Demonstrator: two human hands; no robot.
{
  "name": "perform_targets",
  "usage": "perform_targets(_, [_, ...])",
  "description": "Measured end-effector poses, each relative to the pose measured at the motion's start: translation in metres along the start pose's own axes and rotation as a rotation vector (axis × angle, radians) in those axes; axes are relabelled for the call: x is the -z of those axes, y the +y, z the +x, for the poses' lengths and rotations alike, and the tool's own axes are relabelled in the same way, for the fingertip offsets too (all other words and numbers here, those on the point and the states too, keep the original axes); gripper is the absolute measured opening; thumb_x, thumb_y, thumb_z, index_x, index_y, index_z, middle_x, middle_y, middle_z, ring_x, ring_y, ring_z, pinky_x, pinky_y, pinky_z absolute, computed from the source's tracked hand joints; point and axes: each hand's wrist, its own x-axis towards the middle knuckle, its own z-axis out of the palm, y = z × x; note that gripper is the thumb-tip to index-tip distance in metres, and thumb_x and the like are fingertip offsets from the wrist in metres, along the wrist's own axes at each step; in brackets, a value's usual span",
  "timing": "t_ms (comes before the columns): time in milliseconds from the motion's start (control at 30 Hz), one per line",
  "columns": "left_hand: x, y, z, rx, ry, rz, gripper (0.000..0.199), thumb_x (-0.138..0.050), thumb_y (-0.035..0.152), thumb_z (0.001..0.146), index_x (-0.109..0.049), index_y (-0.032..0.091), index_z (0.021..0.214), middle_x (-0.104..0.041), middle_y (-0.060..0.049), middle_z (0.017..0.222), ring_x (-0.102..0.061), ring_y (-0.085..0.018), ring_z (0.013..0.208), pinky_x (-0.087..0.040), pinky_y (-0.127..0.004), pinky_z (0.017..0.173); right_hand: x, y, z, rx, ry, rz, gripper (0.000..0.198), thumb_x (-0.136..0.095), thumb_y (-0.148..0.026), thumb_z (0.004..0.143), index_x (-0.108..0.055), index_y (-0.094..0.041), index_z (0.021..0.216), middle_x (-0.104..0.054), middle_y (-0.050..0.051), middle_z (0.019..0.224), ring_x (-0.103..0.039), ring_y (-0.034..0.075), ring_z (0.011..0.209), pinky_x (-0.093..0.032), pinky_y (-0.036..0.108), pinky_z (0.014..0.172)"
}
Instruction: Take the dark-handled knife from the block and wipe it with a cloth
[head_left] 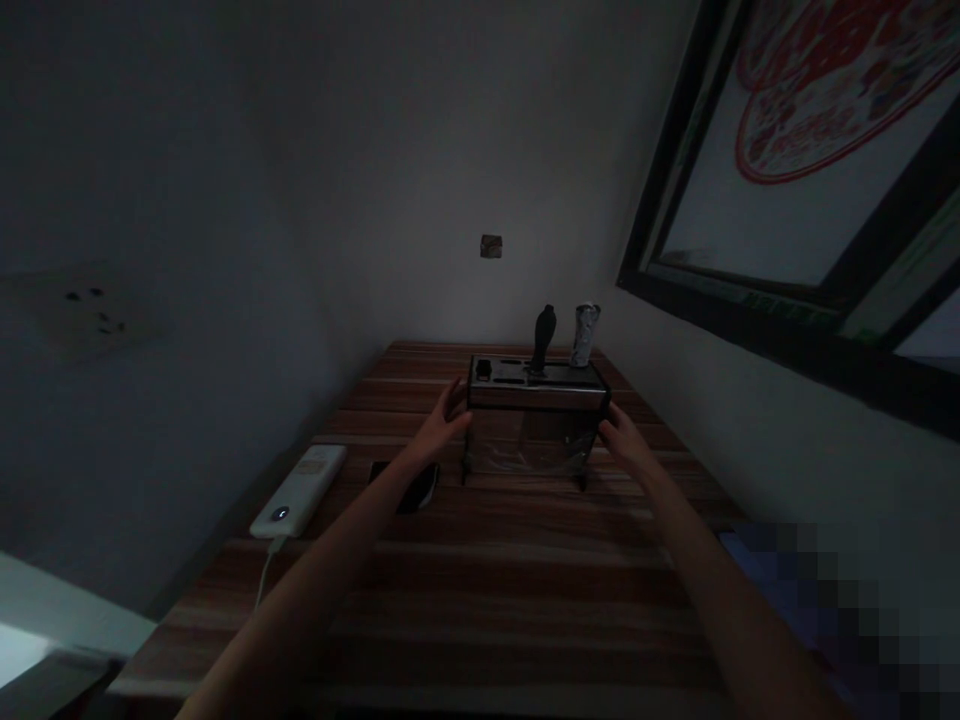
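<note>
A knife holder (541,398) with a slotted top and a see-through front stands on the wooden table, on small dark feet. My left hand (448,415) is at its left end, thumb and fingers against the side. At the opposite end, my right hand (621,436) grips the holder, its fingertips partly hidden behind the edge. One black-handled knife (544,335) sticks up from the middle of the top; its blade is out of sight. A silvery, wrapped-looking upright thing (584,335) rises at the right; its kind is unclear in the dim light.
A white power bank (300,492) with a cable (266,570) lies left on the table (480,600). A dark phone-like object (420,490) sits partly behind my left forearm. Walls border the table; a framed window (795,150) is at right, a socket (97,310) at left.
</note>
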Motion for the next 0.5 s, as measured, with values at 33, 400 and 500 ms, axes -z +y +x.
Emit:
perform_targets(33, [0.004, 0.002, -0.002, -0.001, 0.008, 0.024, 0.074, -0.059, 0.054, 0.073, -0.034, 0.021, 0.135, -0.037, -0.012, 0.142, -0.033, -0.023, 0.131, -0.025, -0.037, 0.108, -0.002, -0.005, -0.004, 0.038, 0.004, -0.012, 0.063, -0.074, -0.052, 0.056, -0.059, -0.021, 0.108, -0.062, 0.007, 0.114, -0.054, 0.023, 0.110, -0.040, 0.041, 0.096])
perform_targets(400, [0.089, -0.014, -0.058, 0.132, 0.166, 0.820, 0.027, -0.047, 0.031, 0.081, -0.061, 0.017, 0.101, -0.064, -0.009, 0.105, -0.058, -0.023, 0.100, -0.040, -0.038, 0.094, -0.066, -0.082, -0.087, 0.171, 0.329, -0.150, 0.023, -0.053, -0.038, 0.083, -0.060, -0.021, 0.069, -0.058, -0.001, 0.065, -0.056, 0.014, 0.064, -0.046, 0.026, 0.064])
perform_targets(500, [0.098, -0.019, -0.070, 0.191, 0.089, 1.042, 0.025, -0.048, 0.024, 0.080, -0.062, 0.019, 0.099, -0.064, -0.010, 0.105, -0.058, -0.024, 0.098, -0.040, -0.036, 0.091, -0.123, -0.078, -0.104, 0.067, -0.242, -0.286, 0.016, -0.053, -0.036, 0.084, -0.063, -0.023, 0.083, -0.066, 0.002, 0.079, -0.062, 0.017, 0.075, -0.048, 0.029, 0.069])
